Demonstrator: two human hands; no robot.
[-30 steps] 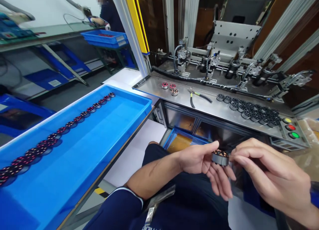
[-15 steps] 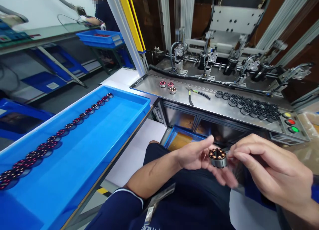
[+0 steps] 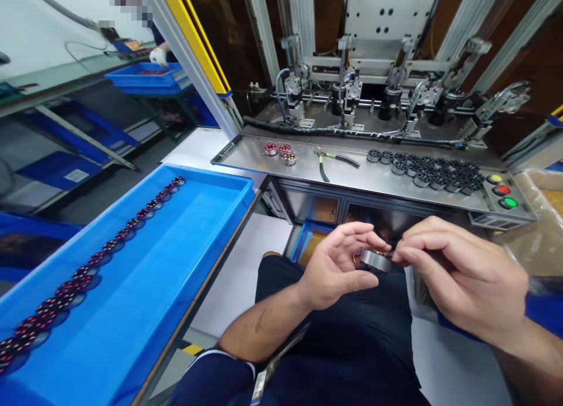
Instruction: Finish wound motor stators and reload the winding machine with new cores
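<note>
A small round motor stator [image 3: 375, 260] with a grey metal rim and copper windings is held over my lap. My left hand [image 3: 341, 264] cups it from the left, thumb and fingers curled round its rim. My right hand [image 3: 453, 277] pinches at its right edge with the fingertips pressed together. The stator is turned so mostly its grey side shows.
A blue tray [image 3: 185, 253] on my left carries a row of several wound stators [image 3: 105, 246]. The steel shelf [image 3: 352, 174] ahead holds three stators [image 3: 281, 152], pliers [image 3: 329, 159], several dark rings [image 3: 426, 171] and coloured buttons [image 3: 501, 190]. A gloved co-worker's hand [image 3: 157, 55] is far back left.
The stator has been tipped so its copper face turned away and the grey side shows. Both hands rose slightly and closed in; my view shifted right and down.
</note>
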